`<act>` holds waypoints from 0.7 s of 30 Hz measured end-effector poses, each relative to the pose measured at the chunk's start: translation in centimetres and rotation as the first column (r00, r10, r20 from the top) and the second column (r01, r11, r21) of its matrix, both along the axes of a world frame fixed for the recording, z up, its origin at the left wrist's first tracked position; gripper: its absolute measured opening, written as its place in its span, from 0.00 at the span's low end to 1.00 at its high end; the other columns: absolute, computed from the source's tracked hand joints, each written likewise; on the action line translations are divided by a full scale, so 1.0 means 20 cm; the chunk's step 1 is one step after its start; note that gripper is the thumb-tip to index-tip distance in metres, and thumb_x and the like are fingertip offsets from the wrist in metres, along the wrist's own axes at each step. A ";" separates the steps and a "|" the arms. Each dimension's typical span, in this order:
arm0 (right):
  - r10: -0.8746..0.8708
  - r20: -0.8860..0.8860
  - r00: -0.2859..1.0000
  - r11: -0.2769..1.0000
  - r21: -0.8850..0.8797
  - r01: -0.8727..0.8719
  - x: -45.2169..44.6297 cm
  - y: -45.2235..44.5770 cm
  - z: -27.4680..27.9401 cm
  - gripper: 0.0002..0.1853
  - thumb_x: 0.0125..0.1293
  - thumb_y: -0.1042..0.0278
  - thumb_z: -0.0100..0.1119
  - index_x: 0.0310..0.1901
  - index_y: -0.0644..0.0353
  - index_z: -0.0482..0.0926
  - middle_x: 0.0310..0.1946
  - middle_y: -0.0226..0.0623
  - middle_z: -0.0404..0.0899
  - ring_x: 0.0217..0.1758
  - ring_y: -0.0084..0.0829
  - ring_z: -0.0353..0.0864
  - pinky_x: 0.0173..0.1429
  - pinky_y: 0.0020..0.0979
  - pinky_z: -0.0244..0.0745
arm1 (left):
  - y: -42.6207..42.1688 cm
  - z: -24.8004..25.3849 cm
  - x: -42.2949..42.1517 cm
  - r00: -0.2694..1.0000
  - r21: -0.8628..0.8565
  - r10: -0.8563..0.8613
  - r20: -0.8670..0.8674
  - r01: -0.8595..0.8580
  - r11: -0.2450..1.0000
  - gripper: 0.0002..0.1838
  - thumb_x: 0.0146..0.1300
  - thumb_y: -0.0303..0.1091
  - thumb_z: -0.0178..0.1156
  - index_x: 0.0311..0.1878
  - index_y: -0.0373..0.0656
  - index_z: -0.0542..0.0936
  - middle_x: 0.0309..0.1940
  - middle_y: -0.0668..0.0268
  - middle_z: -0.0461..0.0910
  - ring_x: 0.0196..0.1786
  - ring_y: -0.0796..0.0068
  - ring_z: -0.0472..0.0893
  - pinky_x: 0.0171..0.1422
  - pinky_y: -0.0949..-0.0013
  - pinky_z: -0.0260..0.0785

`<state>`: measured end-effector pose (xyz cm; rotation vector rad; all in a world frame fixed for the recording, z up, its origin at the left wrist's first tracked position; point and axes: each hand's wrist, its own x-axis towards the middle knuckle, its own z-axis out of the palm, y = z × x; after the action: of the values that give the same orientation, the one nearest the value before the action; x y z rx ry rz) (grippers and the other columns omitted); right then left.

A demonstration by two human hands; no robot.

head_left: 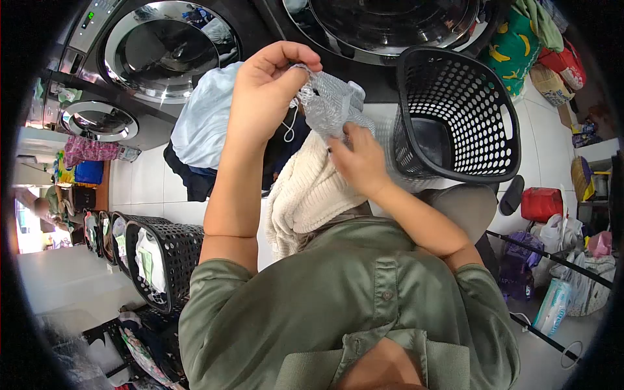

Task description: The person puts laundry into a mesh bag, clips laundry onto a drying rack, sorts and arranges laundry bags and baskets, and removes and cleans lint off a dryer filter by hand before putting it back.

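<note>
My left hand (270, 88) is raised and pinches the edge of a grey-white mesh bag (325, 107). Just below and to the right, my right hand (361, 162) holds the bag's lower part with curled fingers. A thin white cord hangs in a loop beneath the left hand. Over my lap lies a cream knitted item (305, 188), its upper end close under the mesh bag. Left of it, behind my left forearm, is a heap of light-blue cloth (208, 117) on top of dark clothes (185, 174).
A black perforated basket (406, 123) stands at the right. Front-loading machines (170, 52) line the far side. More baskets with clothes (175, 253) are at the left. Bags, including a red one (541, 205), and a sandal (511, 196) lie at the right. A person (49, 208) is far left.
</note>
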<state>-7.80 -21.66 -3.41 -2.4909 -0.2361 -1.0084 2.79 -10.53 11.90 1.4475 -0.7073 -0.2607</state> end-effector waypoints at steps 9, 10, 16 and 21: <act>0.178 -0.229 0.957 0.802 0.598 -0.006 -0.23 -0.46 0.59 0.06 0.54 0.79 0.51 0.34 0.65 0.75 0.27 0.36 0.73 0.26 0.25 0.73 0.28 0.25 0.67 | 0.18 0.00 0.10 0.971 0.164 0.105 0.214 -0.142 0.976 0.07 0.44 0.17 0.47 0.25 0.38 0.74 0.25 0.71 0.74 0.30 0.83 0.71 0.34 0.80 0.62; 0.152 -0.196 0.969 0.846 0.532 -0.025 -0.24 -0.49 0.69 0.05 0.55 0.80 0.50 0.34 0.66 0.74 0.29 0.35 0.72 0.27 0.22 0.72 0.30 0.22 0.67 | 0.16 -0.01 0.11 0.957 0.250 0.078 0.279 -0.151 0.956 0.10 0.40 0.17 0.49 0.28 0.39 0.74 0.28 0.70 0.74 0.30 0.81 0.71 0.35 0.78 0.63; 0.398 -0.066 0.915 0.677 0.694 -0.244 -0.11 -0.40 1.00 0.09 0.53 0.79 0.56 0.37 0.64 0.70 0.28 0.30 0.73 0.33 0.17 0.72 0.37 0.20 0.68 | -0.27 0.07 -0.18 0.796 -0.230 -0.602 0.070 0.600 0.766 0.31 0.59 0.32 0.55 0.62 0.39 0.53 0.47 0.60 0.68 0.53 0.73 0.68 0.57 0.68 0.59; 0.276 -0.117 0.954 0.924 0.304 -0.230 0.00 -0.46 1.12 0.12 0.51 0.77 0.57 0.39 0.64 0.75 0.28 0.36 0.77 0.31 0.26 0.76 0.33 0.24 0.70 | -0.35 0.14 -0.17 0.830 -0.241 -0.533 -0.163 0.490 0.838 0.13 0.63 0.42 0.49 0.40 0.42 0.66 0.17 0.76 0.63 0.19 0.86 0.63 0.25 0.81 0.58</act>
<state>-7.74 -30.90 19.05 -2.1922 -0.3285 -0.6805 -0.55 -17.52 14.69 1.0007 -0.9030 -0.7466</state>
